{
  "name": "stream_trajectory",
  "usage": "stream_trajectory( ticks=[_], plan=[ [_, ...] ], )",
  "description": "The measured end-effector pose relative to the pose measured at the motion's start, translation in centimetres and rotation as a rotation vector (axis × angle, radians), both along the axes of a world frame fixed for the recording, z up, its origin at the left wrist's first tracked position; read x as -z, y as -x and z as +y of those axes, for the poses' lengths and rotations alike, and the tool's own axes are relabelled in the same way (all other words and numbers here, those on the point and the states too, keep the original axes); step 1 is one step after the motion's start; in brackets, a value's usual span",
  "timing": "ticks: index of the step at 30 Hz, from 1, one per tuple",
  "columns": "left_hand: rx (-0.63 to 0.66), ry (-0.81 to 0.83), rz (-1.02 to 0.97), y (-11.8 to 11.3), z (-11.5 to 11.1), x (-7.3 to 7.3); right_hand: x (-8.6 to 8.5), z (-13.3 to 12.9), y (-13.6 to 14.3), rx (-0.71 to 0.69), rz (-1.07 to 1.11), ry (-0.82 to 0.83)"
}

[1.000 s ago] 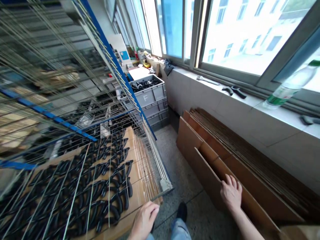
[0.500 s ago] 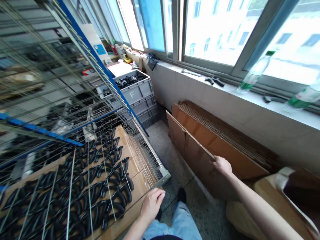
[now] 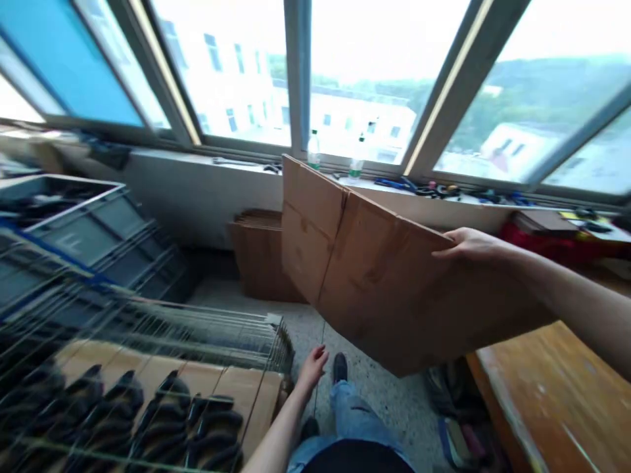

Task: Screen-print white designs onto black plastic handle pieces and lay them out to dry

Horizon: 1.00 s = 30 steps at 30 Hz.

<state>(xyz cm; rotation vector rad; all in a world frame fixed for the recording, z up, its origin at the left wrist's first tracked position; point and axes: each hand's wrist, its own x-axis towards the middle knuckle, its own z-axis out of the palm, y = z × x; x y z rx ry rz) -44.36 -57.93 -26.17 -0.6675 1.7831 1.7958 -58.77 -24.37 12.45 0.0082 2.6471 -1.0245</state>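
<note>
My right hand (image 3: 466, 244) grips the top edge of a large brown cardboard sheet (image 3: 374, 263), thumb on the near face. The sheet hangs tilted above the floor, with a vertical crease toward its left end. My left hand (image 3: 313, 366) hovers beside the corner of a wire cage (image 3: 246, 322), fingers curled in, with nothing seen in them. Inside the cage, rows of black curved parts (image 3: 214, 427) lie on a cardboard layer (image 3: 261, 387).
More flat cardboard sheets (image 3: 256, 259) lean against the wall under the windowsill. Stacked grey crates (image 3: 98, 230) stand at left. A wooden table (image 3: 566, 394) is at right. Bottles (image 3: 355, 161) and tools (image 3: 394, 184) line the sill. Assorted items (image 3: 463, 440) lie beneath the table.
My right hand has lifted the cardboard sheet up and away from the leaning stack. The view has turned right, bringing the wooden table in. My left hand stays low near the cage corner.
</note>
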Motion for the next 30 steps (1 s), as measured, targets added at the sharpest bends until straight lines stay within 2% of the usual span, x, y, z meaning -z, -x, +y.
stream_trajectory(
  ticks=[1,3,6,8,11,12,14,16,17,20,23,26,28,30],
  plan=[
    [0.042,0.005,-0.03,-0.2,0.8,0.5,-2.2,1.8,-2.7,0.05,-0.06,0.056],
    [0.102,0.008,-0.068,-0.6,2.7,1.2,-6.2,5.5,-8.2,0.193,-0.04,0.123],
    [0.046,-0.12,-0.175,-1.4,6.4,2.2,-10.4,11.9,-16.2,0.351,0.032,0.161],
    [0.015,-0.285,-0.224,-2.3,9.5,3.0,-11.7,16.6,-21.1,0.456,0.037,0.188],
    [0.064,-0.404,-0.25,-4.2,14.8,4.3,-11.7,24.1,-27.2,0.574,0.068,0.124],
    [0.071,-0.386,-0.258,-4.9,16.5,4.7,-11.2,26.4,-28.9,0.608,0.115,0.043],
    [0.07,-0.336,-0.257,-6.3,19.7,5.3,-9.9,30.7,-31.6,0.729,0.298,-0.241],
    [0.071,-0.322,-0.228,-7.4,22.5,5.5,-8.0,33.9,-34.0,0.859,0.491,-0.531],
    [0.085,-0.319,-0.207,-7.9,23.8,5.4,-6.9,35.1,-35.1,0.899,0.554,-0.62],
    [0.176,-0.266,-0.128,-8.4,27.5,4.1,-2.6,36.6,-38.6,0.893,0.572,-0.637],
    [0.289,-0.177,-0.044,-8.2,31.3,1.5,2.6,35.5,-42.7,0.834,0.53,-0.575],
    [0.391,-0.07,0.003,-8.0,34.9,-0.7,7.6,32.4,-47.8,0.76,0.505,-0.447],
    [0.464,0.0,0.045,-8.1,36.8,-1.4,10.4,29.7,-51.9,0.773,0.503,-0.36],
    [0.548,0.08,0.166,-8.7,38.0,-1.5,12.7,26.6,-56.4,0.869,0.496,-0.284]
  ],
)
